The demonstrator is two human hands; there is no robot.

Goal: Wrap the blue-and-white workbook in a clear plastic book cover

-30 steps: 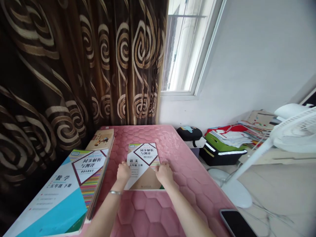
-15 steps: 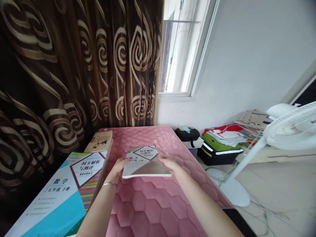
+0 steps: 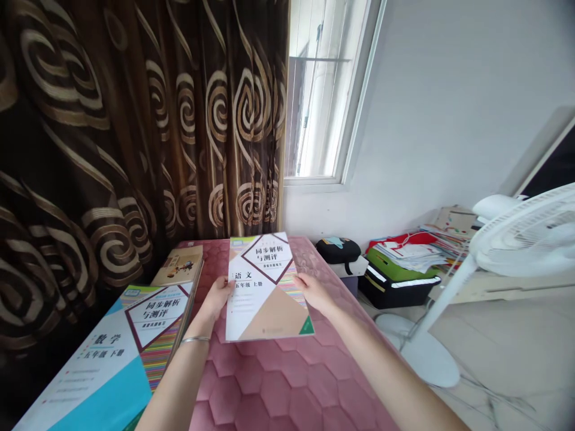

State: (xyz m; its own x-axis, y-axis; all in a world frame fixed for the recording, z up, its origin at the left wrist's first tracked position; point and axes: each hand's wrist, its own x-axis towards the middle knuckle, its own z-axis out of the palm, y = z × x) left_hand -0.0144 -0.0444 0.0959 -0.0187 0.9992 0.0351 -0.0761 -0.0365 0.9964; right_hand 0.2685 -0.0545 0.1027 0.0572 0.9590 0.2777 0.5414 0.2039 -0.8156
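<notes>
A white workbook point(image 3: 265, 287) with a diamond title panel, coloured stripes and a tan triangle is held up above the pink quilted tabletop point(image 3: 287, 383), its cover tilted towards me. My left hand point(image 3: 215, 297) grips its left edge, with a bracelet on that wrist. My right hand point(image 3: 314, 291) grips its right edge. Both hands have their fingers behind the book and thumbs at the sides.
A stack of similar books point(image 3: 121, 347) lies on the table's left, a tan book point(image 3: 182, 265) behind it. A brown swirl curtain point(image 3: 135, 120) hangs behind. To the right stand a white fan point(image 3: 516, 245), a black bag point(image 3: 338, 250) and piled papers point(image 3: 408, 254).
The workbook lay flat on the table under both hands; it has been lifted off and tilted up so its cover faces me.
</notes>
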